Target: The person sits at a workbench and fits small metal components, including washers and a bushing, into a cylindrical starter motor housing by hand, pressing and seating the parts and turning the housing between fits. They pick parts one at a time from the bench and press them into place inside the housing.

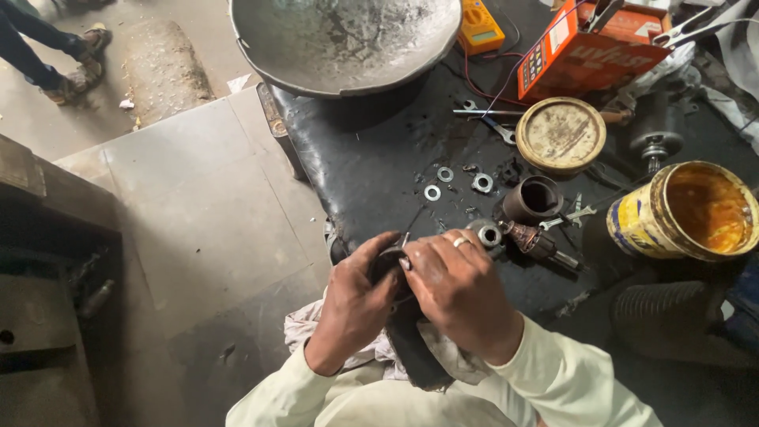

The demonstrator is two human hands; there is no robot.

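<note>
Black and oil-stained, the workbench (371,166) fills the middle of the head view and serves as landmark. At its near edge, both hands close around one small dark part (389,265). The left hand (356,304) cups it from beneath, fingers curled shut on it. The right hand (458,289), with a ring on one finger, wraps over the top, its fingertips pressing against the part; what the part is cannot be told, since the hands hide most of it.

Just beyond the right hand on the bench lies a round metal bearing piece (487,234), touching a copper-wound armature (538,243). Farther in stand a short dark cylinder (533,198) and scattered washers (439,182). Toward the bench's right end sits an open tin of orange grease (688,209), with a round rusty lid (560,134) behind it. At the far edge rests a large grey metal bowl (344,39), beside an orange box (581,51) and a yellow meter (481,28).
</note>
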